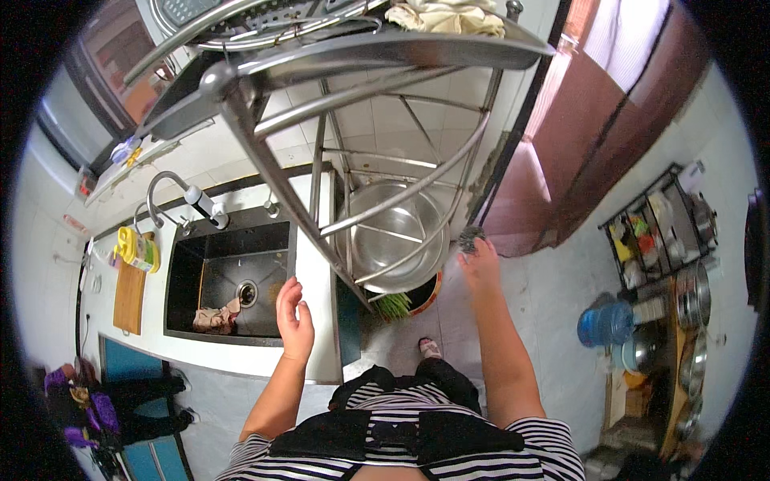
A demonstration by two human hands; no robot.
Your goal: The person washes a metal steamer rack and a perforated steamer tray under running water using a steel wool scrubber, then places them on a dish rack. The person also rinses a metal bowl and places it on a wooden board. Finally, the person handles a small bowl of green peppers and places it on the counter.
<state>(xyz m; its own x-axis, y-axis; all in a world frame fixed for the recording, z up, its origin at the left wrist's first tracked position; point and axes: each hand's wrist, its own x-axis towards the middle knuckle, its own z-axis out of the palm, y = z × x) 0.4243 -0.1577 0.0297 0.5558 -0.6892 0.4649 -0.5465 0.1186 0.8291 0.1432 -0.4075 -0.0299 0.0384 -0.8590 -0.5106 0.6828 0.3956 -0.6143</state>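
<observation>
My right hand [483,267] grips a dark scouring pad [471,238], apparently steel wool, beside the lower part of a metal rack [307,207]. Empty, with its fingers loosely curled and the thumb apart, my left hand [296,327] hovers over the right edge of the black sink [210,258]. The tubular rack rises in front of me between the countertop and the doorway. Behind its bars sits a large stainless steel basin [391,240]. Some green stalks [392,306] show below the basin, in a round container that is partly hidden.
A faucet [198,201] stands behind the sink; a crumpled cloth [216,317] lies inside it. Left are a yellow jug [137,249] and a wooden cutting board [128,297]. Cloth [448,17] rests atop the rack. Another person [90,403] is at far left. A blue water jug [604,324] stands right.
</observation>
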